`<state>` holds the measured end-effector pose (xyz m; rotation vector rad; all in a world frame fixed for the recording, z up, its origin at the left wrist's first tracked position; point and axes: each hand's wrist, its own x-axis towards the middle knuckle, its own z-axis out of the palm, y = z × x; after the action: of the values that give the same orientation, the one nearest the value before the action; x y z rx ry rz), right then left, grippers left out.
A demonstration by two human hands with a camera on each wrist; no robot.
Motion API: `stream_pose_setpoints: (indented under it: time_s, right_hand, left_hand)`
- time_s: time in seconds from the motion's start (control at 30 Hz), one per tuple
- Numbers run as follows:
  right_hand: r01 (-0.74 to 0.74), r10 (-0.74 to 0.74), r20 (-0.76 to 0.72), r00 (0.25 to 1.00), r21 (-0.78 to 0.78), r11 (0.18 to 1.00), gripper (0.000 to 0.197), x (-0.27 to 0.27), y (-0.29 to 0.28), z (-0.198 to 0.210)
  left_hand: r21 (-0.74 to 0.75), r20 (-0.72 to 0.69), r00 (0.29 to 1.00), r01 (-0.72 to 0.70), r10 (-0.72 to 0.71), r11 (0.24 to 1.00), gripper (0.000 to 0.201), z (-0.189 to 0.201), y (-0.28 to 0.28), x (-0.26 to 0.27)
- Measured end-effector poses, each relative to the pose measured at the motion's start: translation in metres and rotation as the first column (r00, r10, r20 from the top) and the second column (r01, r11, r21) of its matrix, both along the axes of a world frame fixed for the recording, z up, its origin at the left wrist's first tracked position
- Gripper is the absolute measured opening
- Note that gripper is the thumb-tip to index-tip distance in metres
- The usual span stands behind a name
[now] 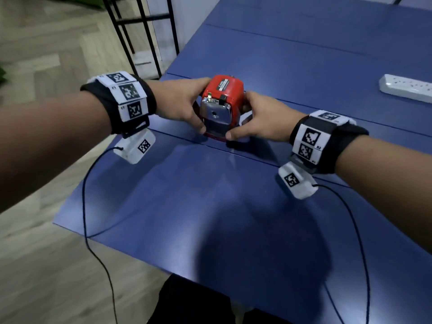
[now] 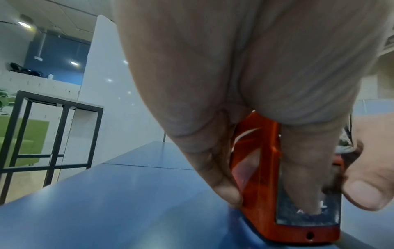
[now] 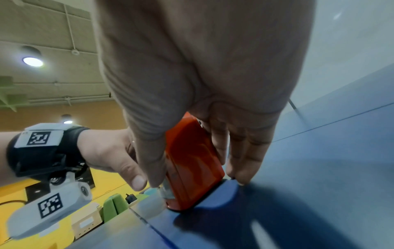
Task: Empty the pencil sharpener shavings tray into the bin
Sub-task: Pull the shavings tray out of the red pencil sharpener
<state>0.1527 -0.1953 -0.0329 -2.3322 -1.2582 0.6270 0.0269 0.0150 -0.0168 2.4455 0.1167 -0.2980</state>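
We see a red pencil sharpener (image 1: 222,99) with a silver front on the blue tabletop (image 1: 210,195) — right of it, a white power strip (image 1: 405,88).

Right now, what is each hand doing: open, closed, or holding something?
Left hand: grips the left side of the red desktop pencil sharpener with the chrome front, thumb at its front.
Right hand: grips that sharpener's right side, thumb at the front.

Blue table (image 1: 210,206), red pencil sharpener (image 1: 224,99) standing on it, white power strip (image 1: 406,88) far right
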Motion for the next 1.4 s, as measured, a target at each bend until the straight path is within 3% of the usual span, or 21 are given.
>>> stream_pose_setpoints:
  time_s: [0.1,0.3,0.4,0.63,0.97,1.2,1.4]
  right_hand:
    - [0.008,-0.009,0.033,0.999,0.029,1.000,0.087,-0.001,0.001,-0.003]
    - [0.029,-0.031,0.017,0.999,0.068,0.997,0.071,-0.021,-0.013,0.001]
    - [-0.015,0.016,-0.015,1.000,0.066,0.998,0.081,-0.032,-0.022,0.002]
    - [-0.025,0.029,-0.089,0.996,0.049,0.998,0.097,-0.046,-0.037,0.004]
    - [-0.108,0.117,-0.277,0.954,0.047,0.993,0.081,-0.054,-0.041,0.005]
    - [-0.113,0.124,-0.201,0.972,0.066,0.991,0.077,-0.058,-0.046,0.006]
    - [-0.116,0.122,-0.135,0.983,0.057,0.992,0.072,-0.059,-0.050,0.007]
  left_hand:
    - [-0.022,0.028,0.999,0.024,-0.023,0.999,0.098,-0.005,-0.003,-0.001]
    - [0.071,0.031,1.000,0.000,-0.002,0.997,0.095,0.006,-0.019,-0.012]
    - [0.021,0.029,0.999,0.026,-0.026,0.999,0.100,0.001,-0.027,-0.023]
    - [-0.089,0.015,0.998,0.055,-0.054,0.995,0.089,-0.003,-0.036,-0.041]
    - [-0.126,0.001,0.992,0.125,-0.126,0.984,0.088,-0.007,-0.038,-0.056]
    - [-0.142,0.010,0.993,0.115,-0.114,0.983,0.090,-0.014,-0.040,-0.062]
    - [-0.125,0.047,0.999,0.014,-0.008,0.992,0.107,-0.021,-0.055,-0.073]
